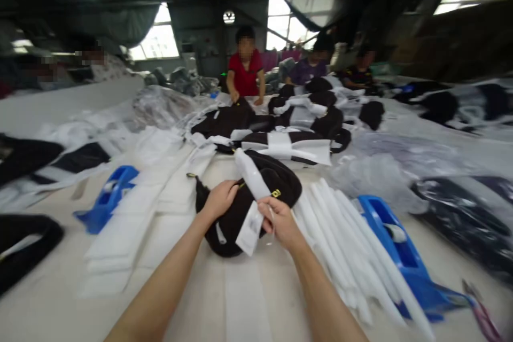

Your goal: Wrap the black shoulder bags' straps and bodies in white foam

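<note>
In front of me on the table lies a black bag (230,232) with yellow metal fittings and a white wrapped strip (251,173) across it. My left hand (219,200) is closed on the bag's upper left side, near a zip. My right hand (280,219) pinches a white tag (249,230) and its thin string against the bag's right side. Part of the bag lies hidden under both hands. Under its near edge runs a flat white strip (246,299) on the tabletop.
White foam sheets (124,235) and a blue tape dispenser (110,195) lie left. White foam tubes (340,246), another blue tape dispenser (404,256) and scissors (479,304) lie right. Beyond are wrapped black bags (288,144), clear plastic (385,171) and a person in red (245,72).
</note>
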Demonstrator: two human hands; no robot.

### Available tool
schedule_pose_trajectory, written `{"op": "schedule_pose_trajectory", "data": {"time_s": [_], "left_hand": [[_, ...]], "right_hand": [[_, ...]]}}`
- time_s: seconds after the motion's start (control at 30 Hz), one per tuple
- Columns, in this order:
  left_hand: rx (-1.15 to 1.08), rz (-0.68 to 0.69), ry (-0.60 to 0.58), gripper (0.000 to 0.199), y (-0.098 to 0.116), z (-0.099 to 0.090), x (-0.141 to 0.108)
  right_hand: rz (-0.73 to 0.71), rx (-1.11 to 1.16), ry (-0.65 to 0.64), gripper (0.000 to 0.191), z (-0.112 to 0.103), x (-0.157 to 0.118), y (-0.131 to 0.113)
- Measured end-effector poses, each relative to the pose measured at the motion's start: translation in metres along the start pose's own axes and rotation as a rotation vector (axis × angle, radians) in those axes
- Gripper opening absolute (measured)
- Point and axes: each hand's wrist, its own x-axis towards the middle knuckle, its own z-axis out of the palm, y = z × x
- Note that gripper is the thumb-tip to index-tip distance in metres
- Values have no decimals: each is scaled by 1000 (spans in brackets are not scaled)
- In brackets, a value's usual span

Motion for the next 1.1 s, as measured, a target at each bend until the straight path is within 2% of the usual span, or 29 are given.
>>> {"op": "schedule_pose_trajectory", "data": {"time_s": [0.03, 0.1, 0.17, 0.27, 0.33, 0.4, 0.47, 0.57, 0.63, 0.7, 0.83, 0.93, 1.0, 1.1], "left_hand": [[25, -43, -10, 28, -8, -12, -13], [37, -52, -33, 28, -6, -29, -25], [-31, -6, -11, 29, 9, -44, -28], [-340, 17, -29, 32, 36, -62, -43], [-625, -4, -147, 32, 48, -66, -61], [-858, -23, -266, 36, 53, -60, -80], [-973, -53, -297, 31, 54, -49, -95], [-947, -97, -167, 24, 50, -37, -110], [-858, -82, -78, 22, 47, -39, -118], [-770, -58, -30, 21, 45, -46, -124], [-692, -49, 7, 21, 46, -60, -133], [-651, -52, 16, 20, 49, -62, -137], [-624, -53, 14, 20, 50, -61, -139], [-601, -56, 11, 18, 51, -56, -142]], "right_hand": [[-3, -26, 4, 45, -2, 1, -1], [-10, -90, 16, 45, -3, -3, -9], [-20, -165, 45, 46, -2, -14, -23], [-77, -244, 124, 43, 2, -29, -44], [-115, -262, 151, 41, 4, -34, -52], [-122, -262, 143, 41, 7, -38, -55], [-104, -241, 140, 42, 9, -41, -54], [-96, -175, 138, 45, 10, -47, -50], [-90, -176, 101, 47, 8, -52, -50], [-86, -243, 121, 48, 5, -55, -53], [-131, -323, 262, 46, 5, -55, -57], [-113, -283, 173, 54, 18, -53, -56], [-133, -277, 118, 50, 31, -53, -54], [-189, -289, 122, 42, 47, -54, -51]]}}
